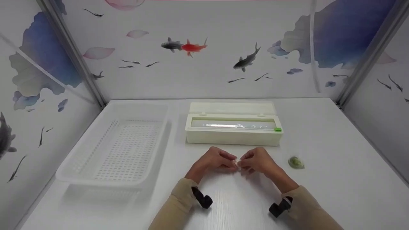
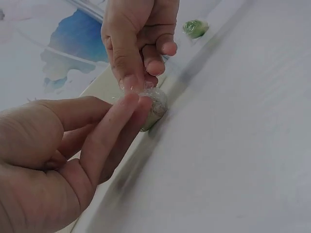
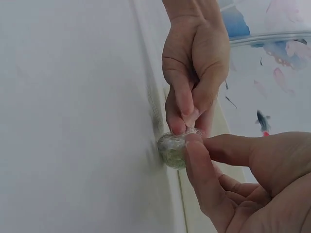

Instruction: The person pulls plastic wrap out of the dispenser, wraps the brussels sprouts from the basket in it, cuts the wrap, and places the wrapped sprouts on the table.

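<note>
In front of the dispenser my two hands meet at the fingertips over a small, rounded green piece wrapped in clear cling film [image 2: 157, 104]. My left hand [image 1: 218, 158] pinches the film's gathered edge between thumb and fingers. From the other side my right hand [image 1: 259, 159] pinches that film too, its thumb and fingertip plain in the right wrist view. The bundle [image 3: 172, 151] hangs just below the fingers, pale green through the crinkled film. In the head view the fingers mostly hide it.
A second wrapped green piece [image 1: 296, 162] lies on the table right of my right hand. Behind the hands stands a cream cling film dispenser [image 1: 233, 138], lid [image 1: 232, 108] raised, with a green slide cutter [image 1: 277, 129]. A white perforated basket [image 1: 99, 182] occupies the left.
</note>
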The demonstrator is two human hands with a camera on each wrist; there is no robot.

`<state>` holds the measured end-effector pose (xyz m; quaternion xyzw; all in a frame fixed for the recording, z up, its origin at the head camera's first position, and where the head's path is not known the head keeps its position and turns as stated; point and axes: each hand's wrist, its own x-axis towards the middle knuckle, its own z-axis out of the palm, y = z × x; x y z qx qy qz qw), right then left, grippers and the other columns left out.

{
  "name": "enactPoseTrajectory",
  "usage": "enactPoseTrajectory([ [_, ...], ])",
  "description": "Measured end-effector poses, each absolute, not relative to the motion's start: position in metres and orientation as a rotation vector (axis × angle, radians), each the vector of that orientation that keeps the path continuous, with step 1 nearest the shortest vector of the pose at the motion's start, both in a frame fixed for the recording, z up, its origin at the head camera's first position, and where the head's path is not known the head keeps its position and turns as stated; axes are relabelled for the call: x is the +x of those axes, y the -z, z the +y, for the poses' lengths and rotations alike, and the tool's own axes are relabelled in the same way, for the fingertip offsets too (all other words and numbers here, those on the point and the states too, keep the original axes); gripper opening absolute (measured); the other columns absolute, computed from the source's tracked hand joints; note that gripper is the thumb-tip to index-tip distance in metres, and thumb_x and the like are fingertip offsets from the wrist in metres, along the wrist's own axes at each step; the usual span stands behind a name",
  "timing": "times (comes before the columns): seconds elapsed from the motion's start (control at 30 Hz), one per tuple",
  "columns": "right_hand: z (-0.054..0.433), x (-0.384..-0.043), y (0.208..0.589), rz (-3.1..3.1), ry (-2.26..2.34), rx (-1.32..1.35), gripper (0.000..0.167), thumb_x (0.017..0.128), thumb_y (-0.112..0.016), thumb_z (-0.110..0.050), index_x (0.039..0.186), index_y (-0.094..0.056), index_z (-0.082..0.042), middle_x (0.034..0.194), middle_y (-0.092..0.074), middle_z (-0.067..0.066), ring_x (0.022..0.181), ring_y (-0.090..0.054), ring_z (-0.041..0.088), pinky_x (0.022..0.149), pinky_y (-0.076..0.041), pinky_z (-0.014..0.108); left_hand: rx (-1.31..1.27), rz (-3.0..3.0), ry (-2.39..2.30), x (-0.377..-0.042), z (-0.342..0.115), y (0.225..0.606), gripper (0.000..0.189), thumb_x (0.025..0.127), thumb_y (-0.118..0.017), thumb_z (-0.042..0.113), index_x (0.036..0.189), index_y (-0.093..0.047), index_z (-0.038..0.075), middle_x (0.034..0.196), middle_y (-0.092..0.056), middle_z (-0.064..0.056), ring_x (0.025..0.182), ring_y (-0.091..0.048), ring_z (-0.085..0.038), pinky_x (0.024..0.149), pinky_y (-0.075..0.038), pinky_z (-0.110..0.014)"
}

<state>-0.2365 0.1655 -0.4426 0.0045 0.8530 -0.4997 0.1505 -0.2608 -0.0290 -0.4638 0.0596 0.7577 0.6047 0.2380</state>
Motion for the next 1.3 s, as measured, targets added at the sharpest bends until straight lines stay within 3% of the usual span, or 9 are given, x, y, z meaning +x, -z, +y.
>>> enactPoseTrajectory([
  [0.2,0.172,-0.238,0.443,2.447,1.4,0.01,0.016,0.084,-0.082,-0.013,0.094,-0.078,-0.001,0.081,-0.077,0.008,0.065,-0.07,0.013,0.059,-0.062,0.029,0.163,2.173,-1.654,-0.26,-0.026,0.467,0.021,0.076,-0.086,0.008,0.096,-0.081,0.006,0.094,-0.079,-0.009,0.081,-0.075,-0.013,0.076,-0.061,-0.024],
  [0.4,0.181,-0.239,0.438,2.495,1.238,-0.118,0.017,0.085,-0.075,0.0,0.102,-0.078,-0.004,0.092,-0.074,0.005,0.072,-0.064,0.012,0.06,-0.06,0.029,0.124,2.291,-1.559,-0.258,-0.024,0.466,0.018,0.076,-0.088,0.017,0.092,-0.082,0.013,0.092,-0.079,-0.003,0.089,-0.07,-0.008,0.083,-0.055,-0.021],
  [0.67,0.181,-0.239,0.44,2.527,1.258,0.004,0.006,0.086,-0.076,-0.008,0.09,-0.075,-0.003,0.079,-0.072,0.004,0.066,-0.067,0.013,0.06,-0.06,0.028,0.1,2.362,-1.538,-0.256,-0.02,0.464,0.016,0.075,-0.088,0.019,0.089,-0.082,0.013,0.091,-0.079,-0.002,0.092,-0.069,-0.009,0.088,-0.054,-0.023],
  [0.93,0.177,-0.24,0.444,2.434,1.425,-0.041,0.018,0.088,-0.07,-0.006,0.103,-0.07,0.004,0.083,-0.075,0.01,0.07,-0.071,0.016,0.06,-0.062,0.032,0.108,2.368,-1.553,-0.256,-0.022,0.462,0.015,0.076,-0.087,0.019,0.089,-0.082,0.012,0.089,-0.08,-0.003,0.089,-0.069,-0.008,0.082,-0.054,-0.02],
  [1.17,0.175,-0.242,0.445,2.42,1.397,-0.051,0.021,0.093,-0.07,-0.022,0.104,-0.073,-0.004,0.084,-0.075,0.005,0.07,-0.069,0.015,0.06,-0.062,0.032,0.109,2.346,-1.535,-0.258,-0.026,0.46,0.014,0.077,-0.087,0.015,0.09,-0.082,0.011,0.088,-0.08,-0.004,0.087,-0.07,-0.008,0.078,-0.054,-0.018],
  [1.3,0.175,-0.243,0.445,2.378,1.41,-0.037,0.025,0.091,-0.074,-0.026,0.105,-0.073,-0.005,0.086,-0.076,0.004,0.07,-0.069,0.015,0.061,-0.062,0.033,0.102,2.3,-1.555,-0.259,-0.027,0.459,0.014,0.077,-0.086,0.012,0.091,-0.082,0.01,0.088,-0.079,-0.006,0.083,-0.072,-0.009,0.075,-0.056,-0.018],
])
